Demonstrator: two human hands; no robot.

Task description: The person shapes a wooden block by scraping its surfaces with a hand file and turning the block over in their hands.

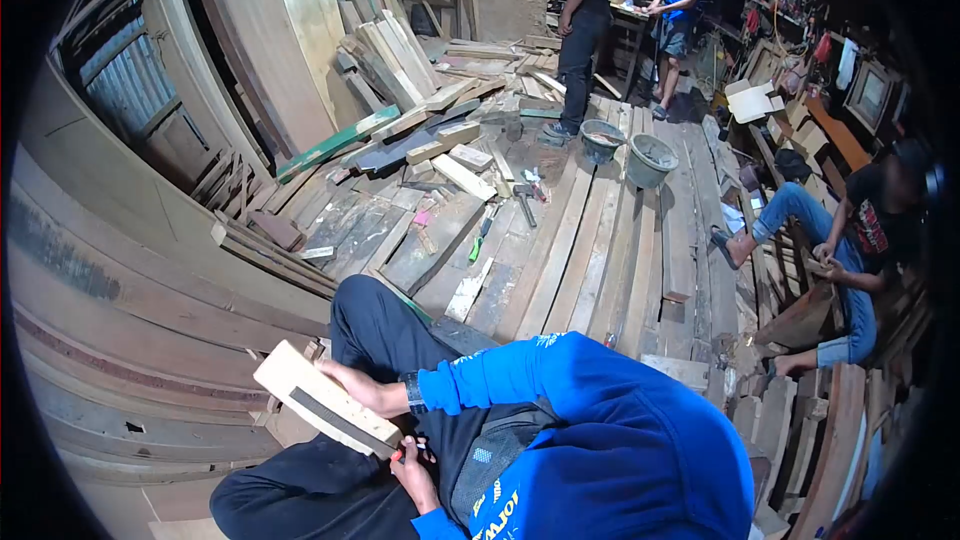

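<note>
My right hand (365,390), with a dark band at its wrist, grips a pale wooden block (290,368) by its upper side, above my crossed legs. Along the block's near face lies a long, flat, dark strip (335,418), like a blade or file; its exact kind is unclear. Below, my left hand (417,477) is closed on the tool's red handle (397,456), at the strip's lower end. Part of the handle is hidden by the fingers.
Planks lean against the wall (275,35) and offcuts (465,175) litter the floor. A hammer (525,204) and green-handled tool (480,240) lie ahead. Two buckets (653,160) stand farther off. One person (865,230) sits at right; two others stand at the back.
</note>
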